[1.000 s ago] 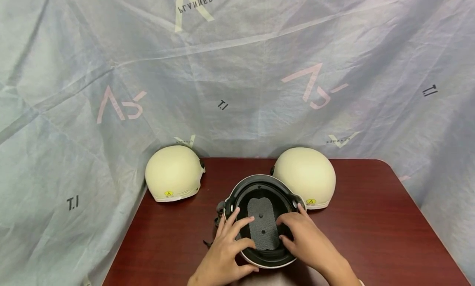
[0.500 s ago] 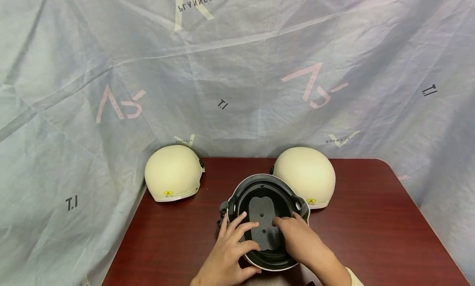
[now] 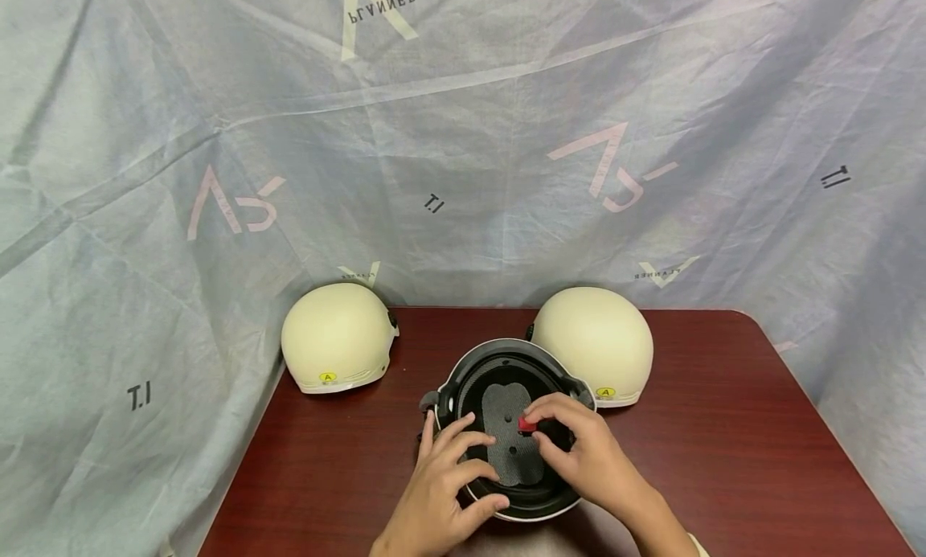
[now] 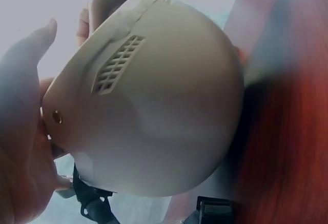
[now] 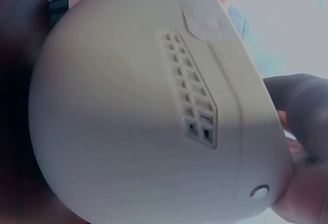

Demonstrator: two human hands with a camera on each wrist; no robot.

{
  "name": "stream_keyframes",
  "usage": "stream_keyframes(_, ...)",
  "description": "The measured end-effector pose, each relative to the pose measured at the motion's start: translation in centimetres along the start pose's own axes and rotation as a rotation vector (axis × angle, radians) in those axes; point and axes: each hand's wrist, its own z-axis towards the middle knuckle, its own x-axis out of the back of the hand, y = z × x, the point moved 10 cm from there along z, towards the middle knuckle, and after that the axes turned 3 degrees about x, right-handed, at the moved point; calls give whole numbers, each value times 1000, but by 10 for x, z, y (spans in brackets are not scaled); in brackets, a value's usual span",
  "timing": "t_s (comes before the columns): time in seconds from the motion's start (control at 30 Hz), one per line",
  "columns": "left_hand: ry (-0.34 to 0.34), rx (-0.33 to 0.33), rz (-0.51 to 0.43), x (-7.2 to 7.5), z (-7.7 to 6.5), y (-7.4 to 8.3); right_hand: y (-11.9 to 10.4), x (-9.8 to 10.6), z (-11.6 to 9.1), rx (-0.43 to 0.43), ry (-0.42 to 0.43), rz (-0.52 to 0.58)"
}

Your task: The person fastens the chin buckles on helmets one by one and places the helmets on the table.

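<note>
An upturned cream helmet [image 3: 506, 350] lies crown down on the table, its black lining and grey mesh pad [image 3: 509, 400] facing up. My left hand [image 3: 443, 485] rests over its near left rim, fingers spread and reaching inside. Between thumb and fingers, my right hand [image 3: 589, 456] pinches a small red strap buckle piece [image 3: 526, 425] above the pad. The left wrist view shows the helmet's smooth shell [image 4: 174, 106], a vent grille and black straps [image 4: 95, 203] hanging beside it. In the right wrist view the shell [image 5: 113, 111] hides most of that hand's fingers.
Two more cream helmets stand crown up toward the back, a left one [image 3: 336, 332] and a right one [image 3: 596, 340] close behind the upturned helmet. The dark red tabletop [image 3: 723, 444] ends at a grey fabric sheet [image 3: 470, 163].
My right hand reached into the helmet's right side and came up with the red buckle piece, which was not visible before. My left hand stays at the rim with little movement.
</note>
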Motion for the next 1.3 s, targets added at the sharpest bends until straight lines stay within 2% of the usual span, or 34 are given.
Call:
stream_keyframes(0.13,51,33,5,3,6,-1,0,5,-2,11,52,127)
stream_keyframes(0.27,105,-1,25,8,18,5,-2,8,-6,71,80,259)
stream_keyframes(0.37,109,-14,39,8,29,9,-4,8,-8,130,84,343)
stream_keyframes(0.6,65,120,-46,1,44,4,-5,4,-9,201,73,435)
stream_keyframes(0.83,72,176,-97,2,47,3,-7,4,-9,240,63,466)
stream_keyframes(0.93,70,178,-124,3,47,3,-7,3,-8,231,52,434)
stream_keyframes(1.03,75,181,-166,4,47,2,-5,1,-8,178,21,271)
stream_keyframes(1.17,87,182,-173,4,45,1,2,-8,-8,76,-74,53)
stream_keyframes(1.3,102,183,-152,4,44,0,8,-18,-11,10,-183,12)
